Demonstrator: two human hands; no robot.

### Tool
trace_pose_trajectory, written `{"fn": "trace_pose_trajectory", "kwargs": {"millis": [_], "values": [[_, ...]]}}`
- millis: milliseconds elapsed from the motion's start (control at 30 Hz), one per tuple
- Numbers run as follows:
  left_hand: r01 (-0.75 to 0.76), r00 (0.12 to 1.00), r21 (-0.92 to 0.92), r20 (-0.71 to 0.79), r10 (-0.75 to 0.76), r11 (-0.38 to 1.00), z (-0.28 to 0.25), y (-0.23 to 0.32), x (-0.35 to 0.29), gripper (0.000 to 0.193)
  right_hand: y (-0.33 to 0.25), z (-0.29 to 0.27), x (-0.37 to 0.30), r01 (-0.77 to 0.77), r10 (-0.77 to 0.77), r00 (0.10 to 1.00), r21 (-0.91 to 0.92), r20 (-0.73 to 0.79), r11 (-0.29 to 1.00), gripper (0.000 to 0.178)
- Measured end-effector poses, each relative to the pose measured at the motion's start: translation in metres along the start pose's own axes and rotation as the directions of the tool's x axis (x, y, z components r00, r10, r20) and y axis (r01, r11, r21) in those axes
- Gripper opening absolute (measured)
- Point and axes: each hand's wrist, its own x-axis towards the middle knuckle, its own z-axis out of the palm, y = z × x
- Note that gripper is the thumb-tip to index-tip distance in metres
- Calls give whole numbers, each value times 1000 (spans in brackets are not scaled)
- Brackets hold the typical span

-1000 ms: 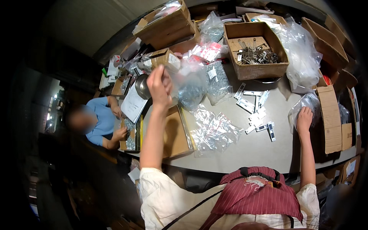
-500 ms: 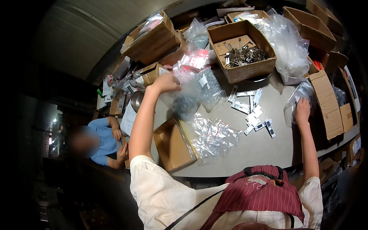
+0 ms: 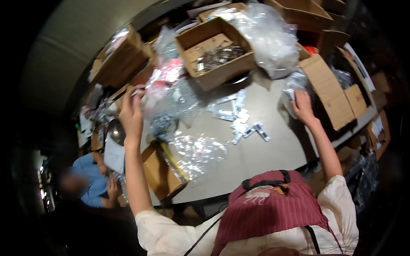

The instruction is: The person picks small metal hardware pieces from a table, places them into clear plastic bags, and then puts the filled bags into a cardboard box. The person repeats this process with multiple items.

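Note:
My left hand (image 3: 130, 115) is raised over the left side of the table, near the bags and boxes. Its fingers are bent together around something small and pale, too blurred to name. At the right, my right hand (image 3: 302, 104) grips a clear plastic bag (image 3: 289, 87) next to an open carton. Between the hands lie several white-and-grey flat metal parts (image 3: 240, 123) in a loose pile. Nearer my left arm are a dark-filled clear bag (image 3: 163, 126) and a flat clear bag of small pieces (image 3: 197, 154).
A cardboard box of metal pieces (image 3: 218, 70) stands at the back. An open shallow carton (image 3: 164, 175) sits at the front left edge, and a tall carton (image 3: 326, 89) at the right. A person in a blue shirt (image 3: 87, 170) works at the left.
The whole view has shifted and blurred. My left hand has moved left and up, away from the dark-filled bag. My right hand stays at the clear bag.

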Motion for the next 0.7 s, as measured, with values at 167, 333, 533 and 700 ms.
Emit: {"fn": "trace_pose_trajectory", "kwargs": {"millis": [167,333,533,700], "values": [[138,988,-273,104,-113,952,70,53,-73,26,-52,-51,-27,-381,222,913,908,341,175,40],[368,837,-428,540,-93,825,180,136,-143,29,-105,-94,-61,-578,-34,791,726,611,-373,56],[197,715,-351,690,111,915,223,186,-171,41,-121,-93,-112,-737,-193,641,527,743,-423,43],[126,669,-268,734,117,955,229,192,-197,42,-119,-84,-131,-767,-217,529,352,820,-537,40]]}}
